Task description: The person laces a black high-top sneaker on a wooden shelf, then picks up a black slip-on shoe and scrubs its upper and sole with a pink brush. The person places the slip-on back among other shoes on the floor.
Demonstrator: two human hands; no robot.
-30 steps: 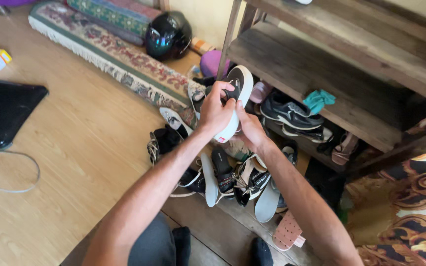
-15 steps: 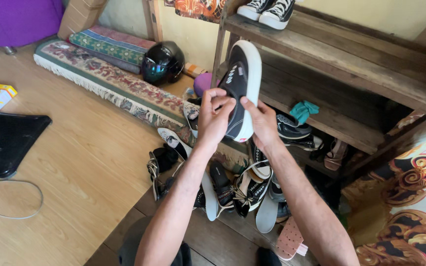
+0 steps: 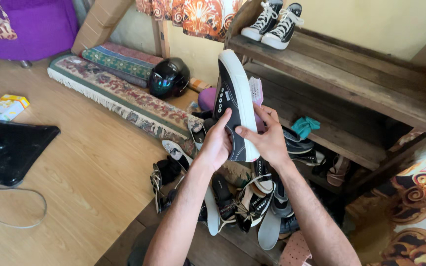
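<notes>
**Black sneaker held up over the shoe pile, brush behind it**

Black sneaker [image 3: 236,106] with white sole: held upright, toe up, in front of the wooden rack [image 3: 341,74], above the heap of shoes [image 3: 242,192] on the floor. Left hand [image 3: 216,143] closed around the heel end, fingers wrapped on the upper. Right hand [image 3: 268,138] clamped on the sole side, and a pink brush [image 3: 256,91] shows just behind the sole, seemingly pinned by the same hand; exact grip on the brush hidden.

Step, as judged: sneaker being steadied and turned for handling with the brush. Next move would call for one hand to bear the shoe alone so the other can free the brush.

Around: pair of black high-tops [image 3: 272,20] on the top shelf, teal cloth [image 3: 305,125] on a lower shelf, black helmet [image 3: 168,78] on the patterned rug [image 3: 119,96].
</notes>
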